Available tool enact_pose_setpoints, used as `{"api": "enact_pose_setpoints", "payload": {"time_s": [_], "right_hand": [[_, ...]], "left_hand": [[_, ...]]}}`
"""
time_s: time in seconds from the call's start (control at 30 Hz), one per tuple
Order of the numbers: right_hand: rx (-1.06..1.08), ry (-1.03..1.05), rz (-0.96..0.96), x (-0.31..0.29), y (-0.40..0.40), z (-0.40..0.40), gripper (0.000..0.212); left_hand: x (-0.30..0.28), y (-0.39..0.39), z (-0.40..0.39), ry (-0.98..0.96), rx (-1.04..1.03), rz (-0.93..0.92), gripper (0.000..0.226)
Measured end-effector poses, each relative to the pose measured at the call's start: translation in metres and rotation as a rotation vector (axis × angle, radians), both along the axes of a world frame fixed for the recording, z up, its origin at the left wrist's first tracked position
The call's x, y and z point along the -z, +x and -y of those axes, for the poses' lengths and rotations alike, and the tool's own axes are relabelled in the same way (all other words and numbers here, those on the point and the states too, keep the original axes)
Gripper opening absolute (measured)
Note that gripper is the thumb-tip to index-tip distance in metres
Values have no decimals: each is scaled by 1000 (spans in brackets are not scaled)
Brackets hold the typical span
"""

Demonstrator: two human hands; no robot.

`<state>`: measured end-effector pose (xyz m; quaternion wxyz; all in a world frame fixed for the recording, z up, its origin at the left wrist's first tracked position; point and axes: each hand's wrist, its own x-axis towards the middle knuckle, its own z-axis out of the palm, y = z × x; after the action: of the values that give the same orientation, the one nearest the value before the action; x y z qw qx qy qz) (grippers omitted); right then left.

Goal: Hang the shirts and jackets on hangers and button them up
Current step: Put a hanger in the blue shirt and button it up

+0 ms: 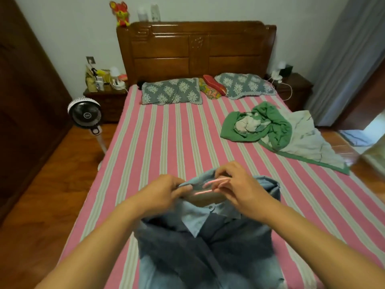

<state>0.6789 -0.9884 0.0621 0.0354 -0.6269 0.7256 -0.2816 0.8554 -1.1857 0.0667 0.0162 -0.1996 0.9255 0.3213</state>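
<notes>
My left hand (166, 189) pinches the collar edge of the blue denim shirt (208, 247), fingers curled on the fabric, so the neck opening is held wide. My right hand (235, 188) pinches the pink hanger (212, 185) at the collar, thumb and fingertips closed on the thin pink wire; likely I'm seating the hanger inside the neck, so both grips sit right at the collar. Frame is blurred there, so I can't tell which part of the hanger the fingers hold.

The shirt lies front-up on the striped bed sheet (162, 132), at 6 o'clock in view, collar pointing to 12. Placket looks open below the collar, lighter inner side showing; buttoning not yet done, I judge. Flat on the bed because that frees both hands for the hanger.

Outward: green blanket (268, 124) crumpled at 2 o'clock, well apart from the shirt. Two patterned pillows (170, 90) at 12 under the wooden headboard (195, 51). Standing fan (84, 114) at 10, on the floor beside the bed.
</notes>
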Motion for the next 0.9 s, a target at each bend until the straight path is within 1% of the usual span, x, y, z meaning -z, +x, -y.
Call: {"api": "enact_pose_setpoints", "payload": {"time_s": [0.03, 0.1, 0.13, 0.2, 0.23, 0.27, 0.3, 0.33, 0.4, 0.43, 0.47, 0.5, 0.57, 0.63, 0.67, 0.7, 0.73, 0.8, 0.83, 0.87, 0.9], "right_hand": [[-1, -34, 0, -1, -6, -6, 18], [-55, -61, -56, -9, -15, -9, 14], [-101, -42, -87, -16, -16, -7, 14], [-178, 13, -123, -29, -22, -2, 16], [-208, 24, -113, -35, -26, 0, 15], [-229, 23, -69, -39, -30, 1, 13], [-231, 19, 1, -41, -33, 0, 12], [-229, 7, 67, -42, -36, -1, 12], [-215, -45, 140, -43, -37, 1, 12], [-192, -66, 166, -45, -37, 2, 10], [-151, -68, 194, -46, -37, 2, 9], [-92, -52, 202, -48, -39, 0, 14], [38, 23, 207, -49, -51, -7, 23], [89, 120, 253, -52, -65, -18, 25], [87, 184, 290, -57, -72, -23, 24], [79, 255, 333, -63, -80, -27, 20], [69, 320, 384, -71, -86, -32, 21], [89, 371, 504, -88, -92, -33, 38], [147, 345, 542, -94, -91, -29, 40], [240, 273, 514, -97, -89, -24, 39], [294, 159, 424, -98, -85, -20, 39]], "left_hand": [[-6, -5, -3, 12, -97, -27, 45], [-11, -20, -18, 42, -268, -92, 50], [-13, -27, -29, 67, -251, -102, 49], [-15, -36, -51, 146, -105, -83, 51], [-15, -36, -55, 189, -67, -83, 51], [-18, -34, -57, 229, -45, -110, 46], [-19, -29, -57, 218, -10, -145, 38], [-20, -25, -56, 152, 45, -178, 35], [-19, -18, -58, -64, 105, -228, 45], [-18, -17, -59, -125, 82, -266, 45], [-15, -17, -59, -154, 33, -332, 39], [-15, -17, -59, -168, -34, -409, 32], [-17, -17, -56, -182, -168, -503, 27], [-26, -16, -58, -224, -220, -546, 37], [-31, -16, -62, -263, -213, -552, 43], [-35, -15, -64, -323, -192, -543, 45], [-40, -15, -65, -404, -157, -541, 43], [-52, -16, -67, -502, -84, -543, 41], [-60, -17, -70, -515, -50, -548, 41], [-66, -20, -72, -536, -22, -562, 40], [-74, -23, -74, -567, -17, -581, 38]]}}
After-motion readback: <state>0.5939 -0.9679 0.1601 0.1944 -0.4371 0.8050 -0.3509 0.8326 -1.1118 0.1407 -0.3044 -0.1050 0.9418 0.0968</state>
